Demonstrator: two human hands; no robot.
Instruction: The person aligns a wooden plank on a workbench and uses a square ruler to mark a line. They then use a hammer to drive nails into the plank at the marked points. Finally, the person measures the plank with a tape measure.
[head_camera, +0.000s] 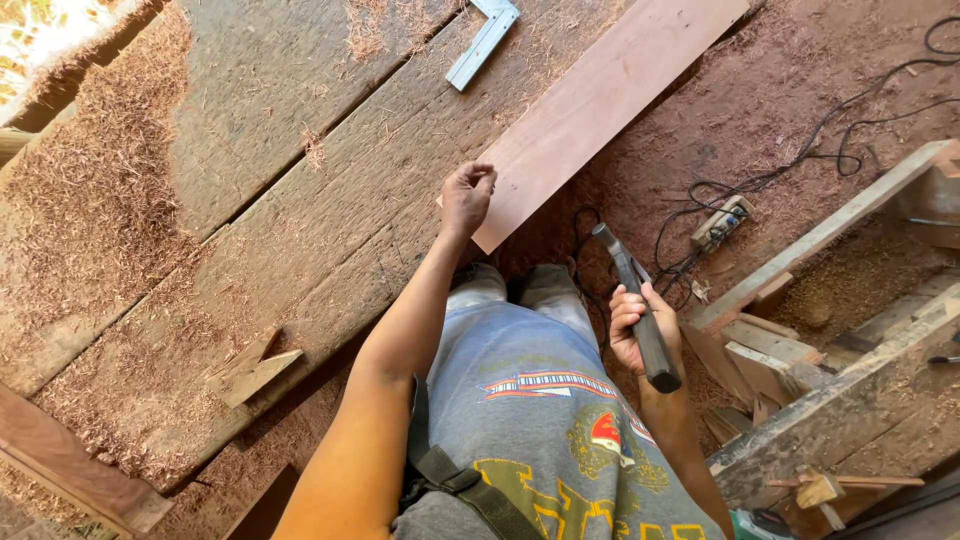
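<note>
Left hand: the left hand (467, 197) rests at the near end of the plank (600, 100), fingers (484, 180) curled over its corner edge, closed lightly on the wood; the grip looks meant to steady or feel the end of the board.
Right hand: the right hand (637, 327) is wrapped around the dark handle of a hammer (637, 310), fingers closed firmly about it; the head points away from the body and down toward the floor, held low at the person's side, apparently at rest and not raised to strike.
Plank: a long, smooth, reddish board lying slantwise across the table (260, 170), its near end overhanging the table's edge just in front of the person's legs, which puts that end within easy reach.
Table: heavy, rough, weathered planks strewn with wood shavings (110, 150), thickest toward the left.
Square: a pale metal try square (484, 38) lies on the table just beside the plank's left edge, near the far end.
Offcuts: small wedge-shaped wood offcuts (250, 372) sit near the table's near edge, well apart from either hand.
Floor: the sawdust-covered floor (760, 90) carries a black cable (850, 120) running to a power strip (722, 222), lying to the right of the hammer.
Right side: a rough timber frame (830, 300) with scraps of wood stands close by the right hand.
</note>
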